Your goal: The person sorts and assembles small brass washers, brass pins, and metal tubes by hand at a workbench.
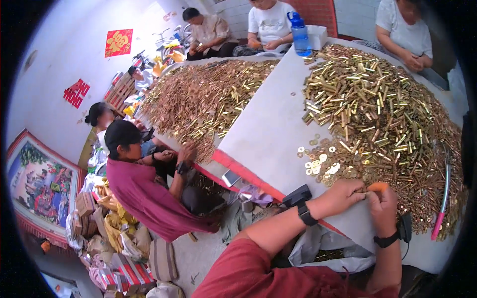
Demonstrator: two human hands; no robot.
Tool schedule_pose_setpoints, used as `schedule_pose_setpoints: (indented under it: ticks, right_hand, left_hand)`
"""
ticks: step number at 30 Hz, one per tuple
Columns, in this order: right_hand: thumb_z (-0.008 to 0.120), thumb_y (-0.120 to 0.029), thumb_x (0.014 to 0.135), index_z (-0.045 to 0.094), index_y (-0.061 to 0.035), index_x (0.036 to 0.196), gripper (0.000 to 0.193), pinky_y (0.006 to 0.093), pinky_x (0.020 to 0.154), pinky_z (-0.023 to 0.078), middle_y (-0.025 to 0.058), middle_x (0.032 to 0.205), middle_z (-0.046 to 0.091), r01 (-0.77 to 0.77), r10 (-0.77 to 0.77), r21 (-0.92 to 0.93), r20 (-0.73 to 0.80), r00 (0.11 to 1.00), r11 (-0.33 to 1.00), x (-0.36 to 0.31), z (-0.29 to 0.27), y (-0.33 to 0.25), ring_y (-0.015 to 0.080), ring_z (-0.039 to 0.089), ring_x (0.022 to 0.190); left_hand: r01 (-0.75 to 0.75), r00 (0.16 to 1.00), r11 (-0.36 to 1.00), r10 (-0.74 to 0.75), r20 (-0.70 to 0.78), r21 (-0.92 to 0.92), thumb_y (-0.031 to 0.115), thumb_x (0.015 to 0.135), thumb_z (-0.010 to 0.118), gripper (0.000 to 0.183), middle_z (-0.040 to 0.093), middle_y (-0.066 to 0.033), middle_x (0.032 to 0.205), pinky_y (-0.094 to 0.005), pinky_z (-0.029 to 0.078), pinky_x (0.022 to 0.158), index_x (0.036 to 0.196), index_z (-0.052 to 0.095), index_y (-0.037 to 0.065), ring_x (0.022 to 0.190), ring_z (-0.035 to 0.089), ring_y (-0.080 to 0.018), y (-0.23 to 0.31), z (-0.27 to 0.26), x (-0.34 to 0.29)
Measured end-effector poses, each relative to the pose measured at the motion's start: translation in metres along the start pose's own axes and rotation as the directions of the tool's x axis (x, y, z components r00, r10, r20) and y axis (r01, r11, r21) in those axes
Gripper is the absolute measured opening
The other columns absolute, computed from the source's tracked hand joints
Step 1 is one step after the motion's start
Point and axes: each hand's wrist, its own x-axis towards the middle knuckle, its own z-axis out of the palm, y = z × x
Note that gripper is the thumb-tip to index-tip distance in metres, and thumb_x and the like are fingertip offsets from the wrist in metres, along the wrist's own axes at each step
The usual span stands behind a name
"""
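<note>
My left hand [344, 194] and my right hand [383, 204] meet over the near edge of the white tabletop [263, 149]. The fingers of both are pinched together around something small and dark that I cannot make out. An orange finger cover [377, 187] sits on a finger of my right hand. Just beyond my hands lie loose flat brass washers [322, 165]. Behind them spreads a large heap of brass tubes [367, 99], with smaller brass parts mixed in toward the right. Each wrist wears a black strap with a small box.
A long tool with a pink handle [438, 226] lies at the right of the heap. A blue bottle [300, 35] stands at the far edge. To the left, a second table bears another metal heap [198, 94], with several people seated around. White sacking [323, 247] hangs below my forearms.
</note>
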Motion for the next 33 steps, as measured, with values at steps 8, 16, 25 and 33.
schedule_pose_setpoints:
  ticks: [8,16,25,33]
  right_hand:
    - [0.061,-0.001,0.08,0.059,-0.0019,0.094,0.014,0.0375,0.076,0.048,0.0134,0.091,0.061,0.205,-0.2,-0.126,0.053,0.978,0.971,-0.002,-0.014,-0.021,0.03,0.059,0.083]
    - [0.066,-0.023,0.085,0.061,-0.0057,0.08,0.019,0.0445,0.065,0.046,0.014,0.078,0.061,0.216,-0.212,-0.376,0.052,0.976,0.901,0.004,-0.001,-0.011,0.0353,0.06,0.074]
    - [0.059,-0.022,0.095,0.063,-0.0017,0.093,0.021,0.0301,0.06,0.046,0.0055,0.071,0.059,-0.028,0.028,-0.031,0.009,1.0,0.999,0.003,-0.004,0.009,0.0141,0.057,0.065]
    - [0.056,-0.025,0.098,0.062,-0.0003,0.095,0.025,0.0265,0.066,0.048,0.0023,0.076,0.061,-0.128,0.148,0.351,-0.03,0.989,0.928,-0.002,0.006,0.013,0.0108,0.056,0.071]
  left_hand:
    - [0.0,1.0,0.996,0.001,0.01,-0.085,0.017,0.089,0.063,0.018,0.06,-0.0189,0.079,-0.0398,0.047,0.065,0.093,0.058,0.0,0.071,0.059,-0.0334,0.002,0.003,0.002]
    - [0.012,0.999,0.998,-0.014,0.033,0.067,0.021,0.087,0.064,0.02,0.061,-0.0199,0.083,-0.0446,0.048,0.068,0.092,0.06,0.002,0.079,0.061,-0.039,-0.004,-0.004,-0.006]
    - [0.293,0.956,0.934,-0.29,0.048,-0.203,0.01,0.091,0.063,0.01,0.061,-0.0055,0.075,-0.0274,0.046,0.065,0.095,0.061,0.001,0.069,0.055,-0.0125,0.015,-0.006,0.004]
    - [0.368,0.929,0.911,-0.367,0.042,-0.186,0.011,0.094,0.062,0.009,0.061,-0.0015,0.075,-0.0244,0.045,0.066,0.096,0.061,0.002,0.071,0.054,-0.0083,0.016,0.0,0.002]
